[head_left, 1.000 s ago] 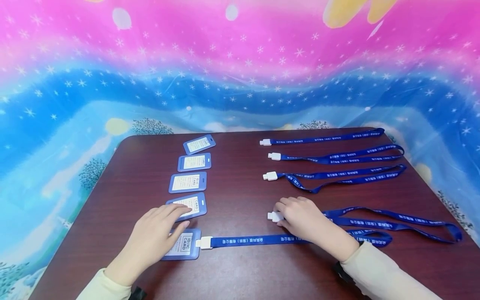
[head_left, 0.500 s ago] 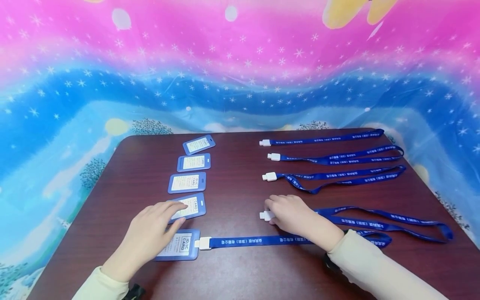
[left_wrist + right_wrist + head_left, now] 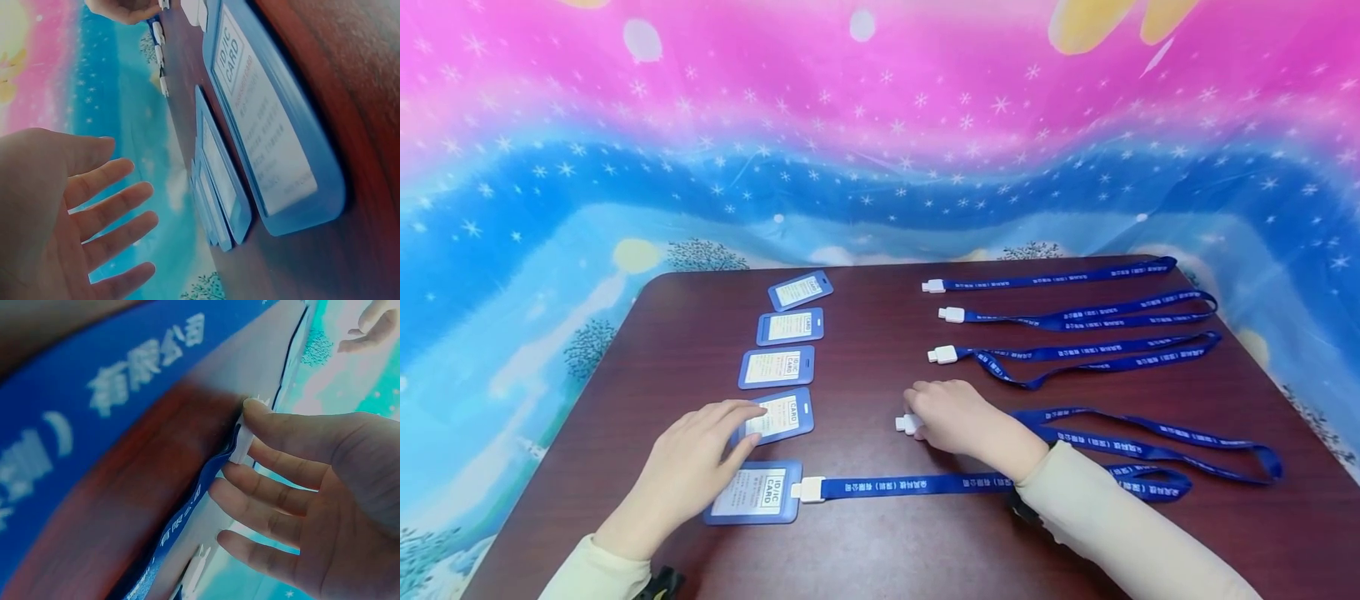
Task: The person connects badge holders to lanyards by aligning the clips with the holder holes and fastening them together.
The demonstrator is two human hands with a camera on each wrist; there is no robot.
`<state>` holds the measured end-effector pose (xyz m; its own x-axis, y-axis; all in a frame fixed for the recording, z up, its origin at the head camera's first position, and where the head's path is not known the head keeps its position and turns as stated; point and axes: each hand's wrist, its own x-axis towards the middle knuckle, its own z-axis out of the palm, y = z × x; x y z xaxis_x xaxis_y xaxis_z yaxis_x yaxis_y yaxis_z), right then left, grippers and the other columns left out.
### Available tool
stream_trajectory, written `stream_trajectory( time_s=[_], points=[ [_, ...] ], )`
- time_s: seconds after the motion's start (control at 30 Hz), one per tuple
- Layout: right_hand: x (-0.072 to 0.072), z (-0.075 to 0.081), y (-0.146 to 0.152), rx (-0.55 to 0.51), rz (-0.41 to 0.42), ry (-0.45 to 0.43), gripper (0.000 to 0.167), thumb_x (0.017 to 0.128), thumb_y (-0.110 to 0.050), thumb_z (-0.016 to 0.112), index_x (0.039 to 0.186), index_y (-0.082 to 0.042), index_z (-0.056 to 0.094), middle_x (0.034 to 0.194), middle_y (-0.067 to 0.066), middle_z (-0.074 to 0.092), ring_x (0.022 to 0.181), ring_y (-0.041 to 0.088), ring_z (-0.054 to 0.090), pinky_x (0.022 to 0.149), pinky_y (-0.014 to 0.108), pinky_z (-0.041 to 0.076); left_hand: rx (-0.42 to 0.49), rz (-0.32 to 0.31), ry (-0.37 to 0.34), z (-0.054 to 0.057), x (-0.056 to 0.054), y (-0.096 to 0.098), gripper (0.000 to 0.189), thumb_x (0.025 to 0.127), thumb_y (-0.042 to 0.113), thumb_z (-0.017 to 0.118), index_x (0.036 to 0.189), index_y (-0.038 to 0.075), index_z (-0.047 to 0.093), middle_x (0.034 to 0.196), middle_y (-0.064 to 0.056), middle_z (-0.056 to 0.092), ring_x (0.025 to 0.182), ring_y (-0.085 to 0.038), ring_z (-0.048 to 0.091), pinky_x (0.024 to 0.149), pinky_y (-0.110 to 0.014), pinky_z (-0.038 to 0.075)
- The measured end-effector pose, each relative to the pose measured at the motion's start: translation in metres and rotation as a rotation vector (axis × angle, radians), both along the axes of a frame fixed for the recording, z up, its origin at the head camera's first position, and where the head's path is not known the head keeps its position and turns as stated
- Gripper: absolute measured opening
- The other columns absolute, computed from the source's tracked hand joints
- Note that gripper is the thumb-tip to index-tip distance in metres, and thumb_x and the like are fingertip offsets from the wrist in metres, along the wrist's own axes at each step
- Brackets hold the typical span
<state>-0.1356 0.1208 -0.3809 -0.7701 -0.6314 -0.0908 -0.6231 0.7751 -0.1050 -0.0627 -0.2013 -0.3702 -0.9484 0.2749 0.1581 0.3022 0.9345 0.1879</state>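
My left hand (image 3: 688, 457) hovers with relaxed fingers over a blue card holder (image 3: 788, 412) in the head view. The left wrist view has its fingers spread, apart from the card holders. Between thumb and fingers, my right hand (image 3: 966, 421) pinches the white clip (image 3: 906, 424) of a blue lanyard (image 3: 1180, 432); the right wrist view shows the thumb on this clip (image 3: 242, 445). The rest of that lanyard trails to the right across the table. Nearest me, another card holder (image 3: 741, 493) is joined to a lanyard (image 3: 917, 485) by its white clip (image 3: 811, 489).
Three more card holders, including the farthest one (image 3: 801, 291), lie in a column at left. Opposite them at right are three lanyards, the top one (image 3: 1060, 278) near the back edge of the brown table (image 3: 865, 542). A patterned cloth (image 3: 880, 167) hangs behind.
My right hand has slid left across the table, pulling the lanyard along by its clip. The left hand has drawn back slightly to the left.
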Motion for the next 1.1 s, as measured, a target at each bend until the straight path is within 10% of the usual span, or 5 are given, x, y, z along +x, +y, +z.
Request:
stream_trajectory(
  time_s=[0.33, 1.1],
  points=[
    [-0.013, 0.002, -0.018, 0.031, -0.007, -0.026, 0.032, 0.08, -0.028, 0.084, 0.102, -0.01, 0.07, 0.087, 0.0, 0.065, 0.075, 0.014, 0.061, 0.068, 0.032, 0.055, 0.026, -0.085, -0.018, -0.01, -0.013, -0.01, 0.04, 0.089, 0.024, 0.075, 0.126, 0.012, 0.066, 0.129, -0.007, 0.063, 0.121, -0.031, 0.057, 0.099, -0.056, 0.045],
    [-0.024, 0.002, -0.055, 0.08, 0.026, 0.017, 0.036, 0.082, -0.029, 0.082, 0.109, -0.009, 0.07, 0.092, 0.003, 0.068, 0.081, 0.017, 0.065, 0.071, 0.034, 0.056, 0.068, -0.067, -0.071, -0.016, -0.021, -0.015, 0.043, 0.09, 0.025, 0.075, 0.13, 0.012, 0.064, 0.132, -0.009, 0.061, 0.123, -0.034, 0.055, 0.101, -0.058, 0.043]
  ],
)
